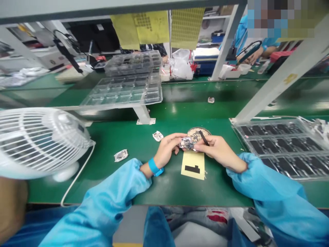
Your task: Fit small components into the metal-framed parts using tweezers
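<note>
My left hand point(168, 147), with a blue band at the wrist, is closed on a small white device housing point(184, 142) with electronic parts inside. My right hand point(214, 149) comes in from the right; its thumb and finger pinch at the housing's right side. A thin black tool point(204, 138), probably tweezers, sticks up from the right hand, its lower end hidden. Just behind the hands lies a round dish point(197, 132) of tiny pale and dark parts. Two similar white housings, one near point(157, 136) and one farther left point(121, 155), rest on the green mat.
A white fan point(43, 140) stands at left, its cord point(79, 175) crossing the mat. Black parts fill a clear tray point(280, 144) at right. Yellow paper point(193, 165) marked "1" lies before the hands. Empty clear trays point(128, 85) sit on the shelf; a co-worker's hand point(254, 56) is beyond.
</note>
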`<state>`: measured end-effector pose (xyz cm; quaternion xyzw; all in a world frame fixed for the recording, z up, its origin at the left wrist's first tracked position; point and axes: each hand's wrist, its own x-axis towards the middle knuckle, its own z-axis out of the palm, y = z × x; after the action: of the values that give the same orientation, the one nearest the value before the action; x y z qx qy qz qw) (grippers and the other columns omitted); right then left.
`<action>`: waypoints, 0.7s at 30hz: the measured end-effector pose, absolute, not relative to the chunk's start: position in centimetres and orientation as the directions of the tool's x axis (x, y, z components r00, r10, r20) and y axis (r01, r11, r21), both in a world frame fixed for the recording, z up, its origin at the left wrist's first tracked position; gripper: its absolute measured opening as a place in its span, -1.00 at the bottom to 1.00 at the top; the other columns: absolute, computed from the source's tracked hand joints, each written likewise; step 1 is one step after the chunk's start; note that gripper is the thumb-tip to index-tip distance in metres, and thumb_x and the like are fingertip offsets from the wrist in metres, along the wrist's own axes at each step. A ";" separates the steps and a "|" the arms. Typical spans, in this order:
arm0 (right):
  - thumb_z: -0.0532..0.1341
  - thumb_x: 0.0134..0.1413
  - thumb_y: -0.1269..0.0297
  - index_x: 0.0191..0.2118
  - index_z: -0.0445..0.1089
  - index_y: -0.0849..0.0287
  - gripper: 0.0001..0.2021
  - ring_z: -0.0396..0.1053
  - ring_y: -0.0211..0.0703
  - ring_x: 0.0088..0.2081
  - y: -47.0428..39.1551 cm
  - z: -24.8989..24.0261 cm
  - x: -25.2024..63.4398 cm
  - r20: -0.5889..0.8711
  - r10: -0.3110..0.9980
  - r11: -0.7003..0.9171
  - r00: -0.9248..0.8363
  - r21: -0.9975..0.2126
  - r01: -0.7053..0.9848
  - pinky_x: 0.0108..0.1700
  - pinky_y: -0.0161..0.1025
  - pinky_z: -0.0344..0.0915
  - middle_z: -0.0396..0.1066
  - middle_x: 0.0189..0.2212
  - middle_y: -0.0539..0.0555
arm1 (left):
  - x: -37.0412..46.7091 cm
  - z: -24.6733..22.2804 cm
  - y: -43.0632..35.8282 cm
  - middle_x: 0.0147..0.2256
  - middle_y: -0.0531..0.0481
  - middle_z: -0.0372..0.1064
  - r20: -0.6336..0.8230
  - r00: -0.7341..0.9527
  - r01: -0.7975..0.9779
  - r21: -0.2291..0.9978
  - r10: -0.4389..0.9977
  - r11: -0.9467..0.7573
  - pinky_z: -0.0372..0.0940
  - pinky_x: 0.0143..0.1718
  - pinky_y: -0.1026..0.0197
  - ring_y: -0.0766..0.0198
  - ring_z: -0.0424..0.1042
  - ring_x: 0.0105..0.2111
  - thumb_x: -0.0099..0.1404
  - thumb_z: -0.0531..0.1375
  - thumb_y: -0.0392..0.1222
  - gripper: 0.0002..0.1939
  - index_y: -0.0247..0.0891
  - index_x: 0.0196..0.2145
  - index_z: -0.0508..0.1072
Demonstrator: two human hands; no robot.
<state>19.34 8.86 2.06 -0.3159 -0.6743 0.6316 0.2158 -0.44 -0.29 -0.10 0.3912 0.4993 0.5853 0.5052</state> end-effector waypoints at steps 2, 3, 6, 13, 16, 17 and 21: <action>0.45 -0.02 0.05 -0.35 0.57 0.27 -0.67 0.23 -0.33 -0.56 8.5 1.8 19.2 -0.164 0.698 -0.075 -0.697 -0.985 0.156 -0.50 -0.34 0.18 0.36 -0.60 -0.01 | -0.2 0.0 -0.6 -0.30 -0.08 0.54 0.000 -0.163 -0.204 0.978 0.987 -0.033 0.19 -0.50 0.32 0.39 0.34 -0.51 0.27 0.22 -0.17 -0.61 -0.32 0.03 0.54; 0.45 -0.02 0.03 -0.36 0.57 0.28 -0.66 0.16 -0.37 -0.59 8.4 1.7 19.0 -0.174 0.696 -0.095 -0.697 -0.984 0.151 -0.53 -0.36 0.12 0.30 -0.64 -0.04 | 0.0 0.1 -0.8 -0.26 -0.08 0.55 0.019 -0.154 -0.202 0.978 0.988 -0.051 0.21 -0.48 0.32 0.39 0.34 -0.48 0.24 0.22 -0.23 -0.58 -0.30 0.05 0.53; 0.44 0.00 0.01 -0.37 0.56 0.28 -0.64 0.01 -0.43 -0.64 8.1 1.5 18.7 -0.180 0.691 -0.112 -0.700 -0.983 0.142 -0.59 -0.38 -0.03 0.21 -0.69 -0.09 | 0.4 0.2 -1.2 -0.05 -0.14 0.54 0.066 -0.135 -0.196 0.976 0.989 -0.092 0.31 -0.33 0.29 0.25 0.47 -0.25 0.18 0.23 -0.32 -0.52 -0.27 0.08 0.51; 0.46 -0.03 0.00 -0.43 0.52 0.29 -0.62 -0.08 -0.48 -0.66 8.2 1.7 18.9 -0.262 0.684 -0.235 -0.680 -0.963 0.134 -0.62 -0.40 -0.18 0.16 -0.70 -0.11 | 0.8 -0.4 -1.7 0.08 -0.20 0.45 0.138 -0.133 0.009 0.990 0.982 -0.138 0.38 -0.13 0.15 0.13 0.48 -0.10 0.26 0.29 -0.23 -0.48 -0.24 0.18 0.42; 0.47 -0.06 0.00 -0.45 0.51 0.29 -0.61 -0.10 -0.49 -0.66 8.2 1.9 18.9 -0.264 0.681 -0.247 -0.683 -0.961 0.124 -0.62 -0.41 -0.19 0.16 -0.69 -0.11 | 0.9 -0.4 -1.7 0.05 -0.17 0.46 0.149 -0.150 0.148 0.981 0.977 -0.127 0.34 -0.31 0.22 0.31 0.41 -0.35 0.26 0.31 -0.20 -0.48 -0.21 0.18 0.43; 0.47 -0.06 0.00 -0.45 0.50 0.29 -0.61 -0.10 -0.49 -0.66 8.2 2.0 18.9 -0.259 0.683 -0.240 -0.683 -0.963 0.125 -0.62 -0.41 -0.19 0.17 -0.69 -0.11 | 0.9 -0.4 -1.7 0.02 -0.15 0.47 0.161 -0.155 0.196 0.972 0.975 -0.129 0.31 -0.35 0.24 0.36 0.34 -0.41 0.27 0.31 -0.19 -0.49 -0.19 0.18 0.43; 0.47 -0.06 0.01 -0.45 0.51 0.29 -0.62 -0.09 -0.49 -0.65 8.1 2.0 18.9 -0.246 0.693 -0.210 -0.677 -0.968 0.137 -0.62 -0.40 -0.16 0.19 -0.67 -0.10 | 0.9 -0.4 -1.7 -0.10 -0.08 0.51 0.240 -0.160 0.354 0.919 0.957 -0.171 0.27 -0.36 0.24 0.39 0.21 -0.48 0.31 0.28 -0.18 -0.52 -0.15 0.18 0.44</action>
<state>18.87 8.15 2.02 -0.3484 -0.5960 0.6953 0.1999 0.88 -1.73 -0.35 0.5750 0.5701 0.5051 0.2988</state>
